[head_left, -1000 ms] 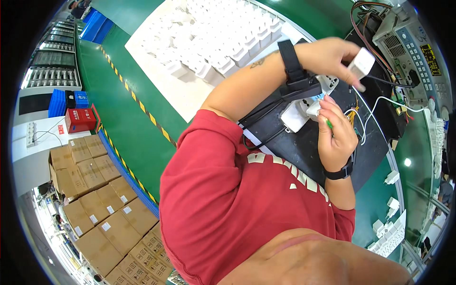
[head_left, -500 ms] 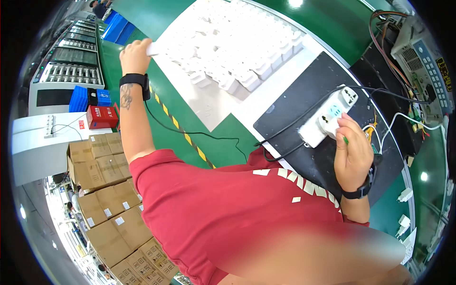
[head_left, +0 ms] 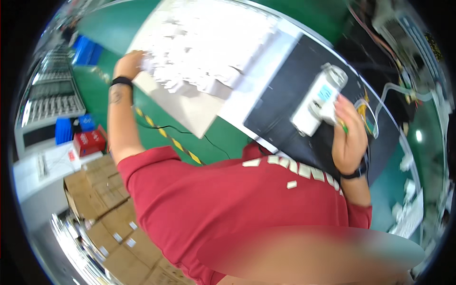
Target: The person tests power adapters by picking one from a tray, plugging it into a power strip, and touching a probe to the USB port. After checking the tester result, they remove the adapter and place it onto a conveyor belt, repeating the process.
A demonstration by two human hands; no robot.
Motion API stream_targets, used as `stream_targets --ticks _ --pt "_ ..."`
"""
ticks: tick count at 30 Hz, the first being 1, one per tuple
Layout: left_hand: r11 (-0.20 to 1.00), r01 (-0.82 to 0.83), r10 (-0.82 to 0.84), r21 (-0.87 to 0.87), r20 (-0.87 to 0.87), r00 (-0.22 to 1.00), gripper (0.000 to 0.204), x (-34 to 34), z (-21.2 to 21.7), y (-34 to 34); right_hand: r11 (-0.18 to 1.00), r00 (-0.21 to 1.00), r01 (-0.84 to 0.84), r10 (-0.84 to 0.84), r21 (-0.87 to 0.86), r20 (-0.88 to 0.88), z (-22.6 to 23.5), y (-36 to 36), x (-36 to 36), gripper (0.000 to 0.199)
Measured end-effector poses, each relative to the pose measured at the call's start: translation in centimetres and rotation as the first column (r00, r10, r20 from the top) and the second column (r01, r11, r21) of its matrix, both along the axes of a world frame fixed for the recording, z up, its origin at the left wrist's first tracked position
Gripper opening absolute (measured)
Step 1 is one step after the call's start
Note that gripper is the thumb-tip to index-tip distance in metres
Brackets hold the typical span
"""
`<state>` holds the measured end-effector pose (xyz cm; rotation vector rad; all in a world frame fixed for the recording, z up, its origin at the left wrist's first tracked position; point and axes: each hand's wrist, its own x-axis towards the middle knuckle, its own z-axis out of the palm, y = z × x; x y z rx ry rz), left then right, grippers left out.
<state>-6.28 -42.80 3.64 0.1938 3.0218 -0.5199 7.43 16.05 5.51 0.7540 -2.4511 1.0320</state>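
My left hand [head_left: 129, 64] reaches out to the near left edge of a mass of white plug-in adapters [head_left: 209, 42]. Motion blurs its fingertips, and whether they hold an adapter cannot be made out. At the black mat [head_left: 278, 90], my right hand [head_left: 350, 135] is closed, with its fingertips on a white adapter [head_left: 327, 113] that sits against a white socket block [head_left: 306, 118]. A small green piece [head_left: 343, 126] shows between those fingers; its kind is unclear.
Bench instruments [head_left: 411, 52] with cables stand at the far right, and yellow and white wires [head_left: 368, 114] lie by my right hand. Cardboard boxes [head_left: 109, 190], a red box [head_left: 89, 141] and blue bins [head_left: 88, 51] are on the left. More white adapters [head_left: 403, 209] lie at lower right.
My left hand has come down and left to the edge of the adapters; the white piece it held is no longer distinct. The view has shifted. My right hand stays at the socket block.
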Motion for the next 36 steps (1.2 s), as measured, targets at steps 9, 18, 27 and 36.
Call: stream_targets --ticks 9,18,27,36 --pt "0.981 0.164 -0.193 -0.104 -0.449 0.872 0.049 2.7 6.6 10.3 0.975 0.996 -0.082 0.084 -0.207 0.001 -1.1 0.9 -0.3 0.020" --pt "0.079 0.514 -0.496 0.854 -0.414 0.763 0.072 9.3 0.1 39.9 0.997 0.997 -0.009 0.003 -0.076 -0.071 -0.2 0.5 -0.2 0.017" --pt "-0.026 0.468 -0.534 0.884 -0.408 0.741 0.056 8.5 -2.9 42.3 0.998 0.998 -0.020 0.023 0.059 -0.051 1.8 -0.4 -0.8 0.013" --pt "0.003 0.444 -0.490 0.896 -0.386 0.782 0.060 8.8 -3.9 42.9 1.000 0.995 0.014 -0.014 0.002 0.103 2.4 0.1 -0.8 0.010"
